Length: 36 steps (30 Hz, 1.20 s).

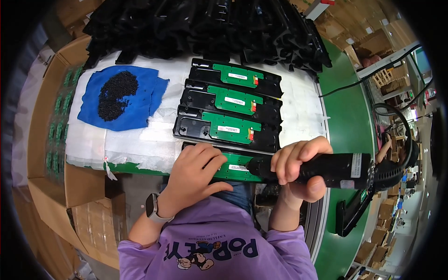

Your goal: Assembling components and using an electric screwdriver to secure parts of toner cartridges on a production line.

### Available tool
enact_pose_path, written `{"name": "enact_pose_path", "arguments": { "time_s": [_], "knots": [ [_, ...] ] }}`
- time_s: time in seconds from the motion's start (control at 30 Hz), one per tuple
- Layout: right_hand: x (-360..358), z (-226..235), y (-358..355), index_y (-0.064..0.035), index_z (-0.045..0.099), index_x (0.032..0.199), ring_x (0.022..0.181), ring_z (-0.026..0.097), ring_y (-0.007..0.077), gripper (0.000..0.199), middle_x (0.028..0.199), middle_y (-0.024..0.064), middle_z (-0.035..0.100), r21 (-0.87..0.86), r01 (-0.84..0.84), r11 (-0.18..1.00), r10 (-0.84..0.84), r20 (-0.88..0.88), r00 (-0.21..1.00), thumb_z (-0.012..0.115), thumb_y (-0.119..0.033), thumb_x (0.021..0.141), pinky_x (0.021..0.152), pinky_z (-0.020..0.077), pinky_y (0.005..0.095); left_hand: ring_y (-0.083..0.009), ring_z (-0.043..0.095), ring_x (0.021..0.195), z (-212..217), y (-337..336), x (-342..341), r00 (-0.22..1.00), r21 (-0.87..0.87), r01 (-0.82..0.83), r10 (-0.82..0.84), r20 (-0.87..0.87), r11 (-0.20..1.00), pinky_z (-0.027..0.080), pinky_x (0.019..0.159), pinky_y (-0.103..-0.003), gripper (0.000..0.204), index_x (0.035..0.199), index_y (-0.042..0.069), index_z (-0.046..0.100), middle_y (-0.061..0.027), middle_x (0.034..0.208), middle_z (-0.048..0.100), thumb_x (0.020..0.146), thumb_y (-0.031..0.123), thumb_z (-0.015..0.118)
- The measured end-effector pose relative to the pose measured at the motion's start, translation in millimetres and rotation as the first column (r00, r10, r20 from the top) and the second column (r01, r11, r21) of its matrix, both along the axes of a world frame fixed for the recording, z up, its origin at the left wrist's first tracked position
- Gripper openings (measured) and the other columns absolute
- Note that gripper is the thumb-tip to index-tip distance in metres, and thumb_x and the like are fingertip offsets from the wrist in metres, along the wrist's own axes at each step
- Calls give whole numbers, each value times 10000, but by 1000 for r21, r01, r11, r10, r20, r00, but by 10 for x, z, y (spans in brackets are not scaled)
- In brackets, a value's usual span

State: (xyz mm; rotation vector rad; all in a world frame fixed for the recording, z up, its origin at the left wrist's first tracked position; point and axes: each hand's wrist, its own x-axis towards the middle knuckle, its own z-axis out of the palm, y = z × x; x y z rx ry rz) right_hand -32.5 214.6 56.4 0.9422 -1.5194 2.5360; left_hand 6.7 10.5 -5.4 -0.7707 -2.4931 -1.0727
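My right hand [301,165] is wrapped round a black electric screwdriver [333,170], held nearly level with its tip pointing left over the nearest circuit board. That green board [238,175] sits in a black plastic housing [200,148] at the table's front edge. My left hand [196,170] is closed over the left part of this housing, fingers bent onto the board and thumb along the near side. Its fingertips partly hide what lies beneath them. Beyond, three similar black housings [193,126] lie in a column, each with a green board [231,128] and a red-and-yellow part.
Black screws [116,93] lie heaped on a blue cloth [140,112] at the left. Black wrapped parts [200,32] are piled at the back. A cardboard box [77,182] with green boards stands left. A black piece [352,214] and the screwdriver's cord [408,135] are at the right.
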Motion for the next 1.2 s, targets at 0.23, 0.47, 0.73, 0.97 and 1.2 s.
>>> {"name": "enact_pose_path", "arguments": {
  "time_s": [0.23, 0.47, 0.73, 0.97, 1.2],
  "knots": [
    [56, -37, -102, 10, 481, 960, 560, 499, 148, 412, 652, 65, 535, -47, 9, 999, -7, 41, 999, 754, -195, 729, 528, 405, 277, -269, 523, 995, -57, 27, 39, 1000, -167, 3, -5, -8, 986, 401, 795, -375, 452, 955, 34, 584, -98, 1015, 549, 641, 324, 731],
    [35, -70, -165, 12, 510, 912, 581, 533, 158, 332, 666, 77, 553, 10, -8, 1000, 7, 20, 1000, 741, -77, 691, 549, 435, 269, -262, 522, 999, -71, 27, 45, 1000, -148, 6, -6, 1, 989, 401, 796, -375, 436, 964, 38, 577, -96, 1001, 545, 646, 294, 730],
    [24, 13, -236, -25, 547, 775, 517, 550, 113, 264, 603, 30, 569, 240, 46, 970, -47, 0, 999, 768, -84, 642, 498, 431, 213, -267, 545, 927, -95, 34, 62, 999, -127, -16, 11, -36, 992, 406, 763, -382, 441, 972, 36, 598, -89, 998, 568, 647, 305, 729],
    [-4, 82, -80, 10, 475, 925, 492, 489, 146, 390, 633, 67, 538, 96, -52, 994, 49, 33, 998, 748, -180, 720, 460, 403, 282, -254, 529, 936, -91, 56, 96, 997, -168, -59, 50, -56, 984, 400, 791, -370, 421, 988, 30, 583, -106, 1032, 564, 687, 300, 700],
    [-291, 440, 806, 35, 538, 1014, 550, 489, 76, 447, 691, 12, 546, 706, 467, 532, -637, -30, 770, 750, -88, 640, 489, 391, 205, -273, 546, 962, 159, -118, -70, 988, -84, -99, 88, -128, 992, 405, 806, -385, 301, 963, 18, 591, -111, 1000, 579, 712, 166, 667]
  ]
}}
